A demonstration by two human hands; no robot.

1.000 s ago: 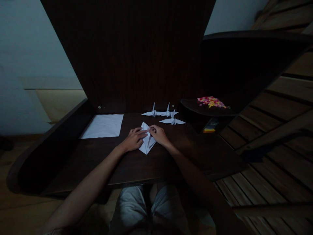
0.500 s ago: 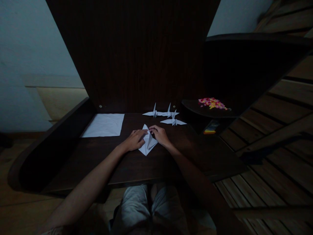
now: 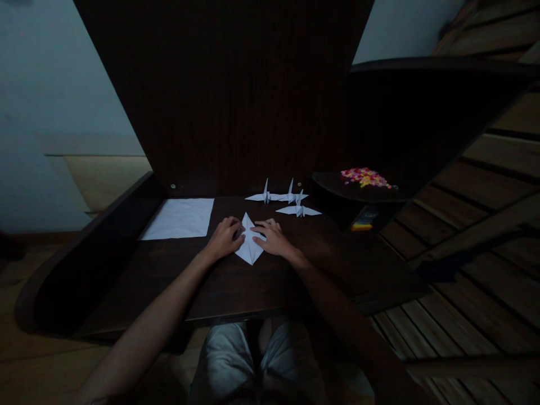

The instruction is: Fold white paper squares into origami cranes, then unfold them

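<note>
Two hands frame the folded paper (image 3: 252,255): your left hand (image 3: 226,236) and right hand (image 3: 273,237) are loosely open, thumbs resting on it, neither gripping. The fold standing up beside your right hand half a second ago no longer shows; the paper looks flatter, so that crease seems laid down. Beyond your right hand stand three paper cranes (image 3: 300,211). Your fingers hide parts of the side edges; dimness obscures finer creases.

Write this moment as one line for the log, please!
left hand: on folded paper diamond | right hand: on same paper diamond | beyond: three origami cranes | left: flat white paper sheet
</note>
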